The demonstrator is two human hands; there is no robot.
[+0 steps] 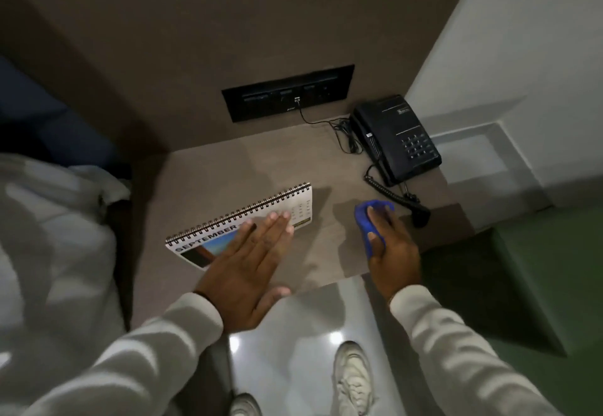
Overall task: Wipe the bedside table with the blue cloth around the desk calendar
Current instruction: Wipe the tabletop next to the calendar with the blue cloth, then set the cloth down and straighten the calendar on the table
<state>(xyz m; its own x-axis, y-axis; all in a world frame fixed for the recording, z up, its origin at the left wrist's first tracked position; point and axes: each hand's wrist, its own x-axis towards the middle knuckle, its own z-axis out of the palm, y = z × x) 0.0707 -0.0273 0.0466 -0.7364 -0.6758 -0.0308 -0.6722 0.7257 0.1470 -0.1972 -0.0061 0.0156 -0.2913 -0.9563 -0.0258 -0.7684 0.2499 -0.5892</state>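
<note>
- At the far left, white bedding (55, 226) lies crumpled beside the bedside table (208, 180), its folds reaching almost to the table's left edge.
- The desk calendar (228, 229) stands on the left half of the table, a spiral-bound card with its wire binding along the top edge and the word SEPTEMBER printed across the visible page, above a picture strip.
- The left hand (248, 269) lies flat and open over the calendar's right half, fingers (277, 220) straight and close together, their tips covering part of the date grid; the thumb sticks out to the right over the table's front edge. It grips nothing, and whether the palm actually presses on the page cannot be told.
- A bare stretch of table top separates the calendar's right edge from the blue cloth (368, 220), which sits well to the right of the calendar, near the front of the table.
- The right hand (391, 249) is curled around the blue cloth, clutching it bunched against the table surface, with cloth showing beyond the fingertips and along the thumb side.
- Just beyond the cloth runs the coiled cord (388, 192) of a black telephone (398, 138), which rests at the table's back right corner, handset in its cradle.
- Behind the table, a dark socket panel (287, 92) is set in the wall, a thin cable plugged into it.
- Both sleeves are pale; a light shoe (355, 379) shows on the glossy floor below.
</note>
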